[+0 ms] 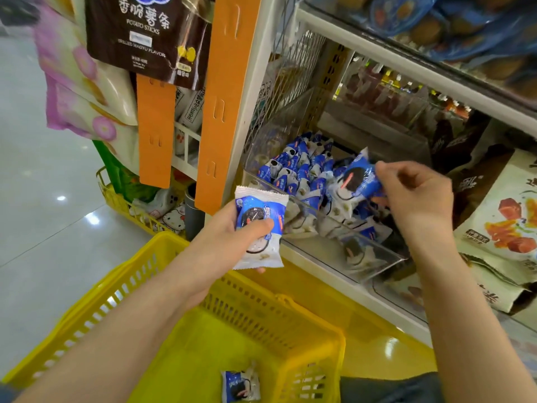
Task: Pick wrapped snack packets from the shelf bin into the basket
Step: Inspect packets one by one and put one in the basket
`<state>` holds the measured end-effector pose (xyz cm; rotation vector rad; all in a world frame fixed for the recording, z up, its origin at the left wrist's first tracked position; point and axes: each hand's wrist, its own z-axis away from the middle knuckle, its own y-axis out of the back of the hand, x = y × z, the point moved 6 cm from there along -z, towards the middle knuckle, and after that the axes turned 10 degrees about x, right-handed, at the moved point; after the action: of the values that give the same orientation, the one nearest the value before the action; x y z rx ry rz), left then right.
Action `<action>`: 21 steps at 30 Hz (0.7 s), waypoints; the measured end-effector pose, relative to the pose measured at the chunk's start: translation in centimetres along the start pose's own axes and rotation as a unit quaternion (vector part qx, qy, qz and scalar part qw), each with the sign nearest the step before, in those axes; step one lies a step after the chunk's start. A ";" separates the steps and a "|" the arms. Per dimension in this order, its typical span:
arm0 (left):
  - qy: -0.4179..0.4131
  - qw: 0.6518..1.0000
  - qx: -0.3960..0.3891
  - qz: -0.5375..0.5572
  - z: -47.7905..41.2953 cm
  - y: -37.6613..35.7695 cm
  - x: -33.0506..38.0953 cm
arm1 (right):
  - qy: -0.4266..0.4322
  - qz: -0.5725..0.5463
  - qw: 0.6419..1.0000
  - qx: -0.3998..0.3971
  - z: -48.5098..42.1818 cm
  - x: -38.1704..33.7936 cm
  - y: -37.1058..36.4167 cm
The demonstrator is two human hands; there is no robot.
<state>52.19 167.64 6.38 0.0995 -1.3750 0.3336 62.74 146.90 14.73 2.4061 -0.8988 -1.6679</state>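
at the shelf front, bin: we see a clear shelf bin [308, 205] seated on the white shelf [328, 279], its open top facing us. it holds a pile of packets [299, 170] in blue and white wrappers.
left grip: our left grip [229, 239] is closed on the first packet [261, 205], thumb across the printed face and fingers behind it.
first packet: it is held flat-on to us, top seam up, in the air just in front of the bin's left front corner and above the far side of the basket.
right grip: our right grip [418, 196] is over the bin, thumb and fingertips pinching the second packet [357, 181] by its right end, with the remaining fingers curled.
second packet: it sits above the pile in the bin, tilted and blurred. we cannot tell whether it touches the packets under it.
basket: a yellow basket [261, 318] sits below both forearms, in front of the shelf.
third packet: it lies alone on the basket floor [239, 385], near the wall closest to us.
left of the shelf: two orange hanging strips [223, 97] and a dark potato sticks bag [145, 33] hang there, and a second yellow basket [116, 196] stands on the floor.
right of the bin: pale printed bags [502, 216] lie on the same shelf.
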 end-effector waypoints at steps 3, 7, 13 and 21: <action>0.013 1.000 0.000 0.000 0.0 0.1 -0.2 | 0.045 0.127 0.990 -0.037 0.6 0.7 -1.8; 0.026 1.000 0.003 -0.002 0.0 0.4 -0.4 | 0.059 0.206 0.976 -0.050 0.2 1.3 -2.2; 0.030 1.000 0.003 -0.007 0.2 0.6 -0.7 | 0.066 0.270 0.959 -0.059 -0.2 1.6 -1.8; 0.028 1.000 0.006 -0.009 0.3 0.6 -0.6 | -0.011 0.270 0.932 -0.241 -0.1 3.0 -5.0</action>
<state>51.63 168.03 5.74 0.1121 -1.3152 0.3278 65.60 149.49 10.35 1.6359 -0.9099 -1.4772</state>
